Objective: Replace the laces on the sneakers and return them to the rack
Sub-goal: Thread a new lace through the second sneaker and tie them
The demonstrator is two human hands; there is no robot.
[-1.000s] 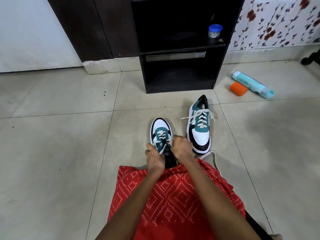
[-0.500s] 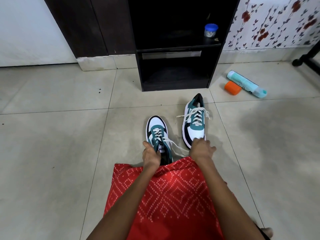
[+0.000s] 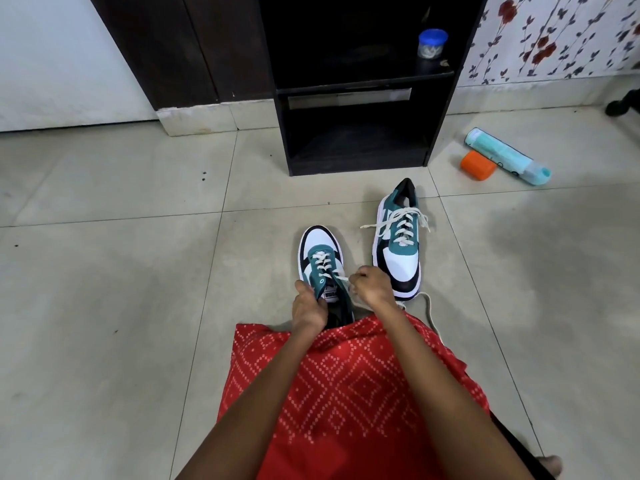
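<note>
Two teal, white and black sneakers lie on the tiled floor. The near sneaker (image 3: 320, 258) points away from me, partly laced in white. My left hand (image 3: 308, 308) grips its tongue and left side. My right hand (image 3: 370, 285) pinches the white lace (image 3: 341, 277) at the sneaker's right side. The second sneaker (image 3: 398, 244) lies to the right with its toe toward me, fully laced, lace ends loose. Another loose lace (image 3: 429, 313) trails on the floor behind my right wrist. The black rack (image 3: 356, 95) stands ahead with its lower shelf open.
A small blue-lidded jar (image 3: 431, 43) sits on the rack's upper shelf. An orange cap (image 3: 477, 165) and a pale teal bottle (image 3: 505, 155) lie on the floor to the right. My red patterned garment (image 3: 346, 393) covers my lap. A dark furniture leg (image 3: 623, 103) is at far right.
My right hand went out to the right near the second sneaker's toe, then came back to the near sneaker and now pinches its lace. The left hand stayed on the sneaker.
</note>
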